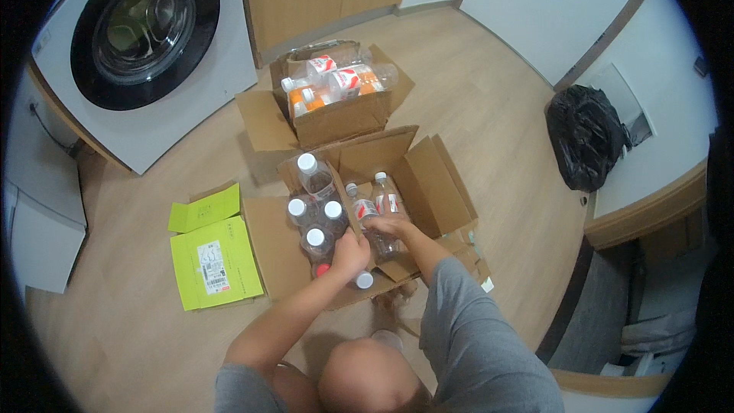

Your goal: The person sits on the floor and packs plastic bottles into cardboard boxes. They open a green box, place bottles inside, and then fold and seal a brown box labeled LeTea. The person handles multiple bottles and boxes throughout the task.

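Before me on the floor stands an open cardboard box (441,186), split by an upright cardboard divider (342,198). Left of the divider, several clear plastic bottles (316,239) stand with white caps up; one red cap (323,269) shows low among them. My left hand (351,255) grips the divider near its front end. On the other side, clear bottles with red-and-white labels (385,198) lean in the box. My right hand (391,225) lies over these bottles, its fingers on one near the label; whether it grips is hidden. A white-capped bottle (363,280) sits by the front wall.
Behind stands another cardboard box (344,123) with empty labelled bottles (350,81) lying in it. A flattened yellow-green carton (215,264) bearing a printed label lies left. A washing machine (229,63) is at the back left, a black plastic bag (585,137) by the right wall.
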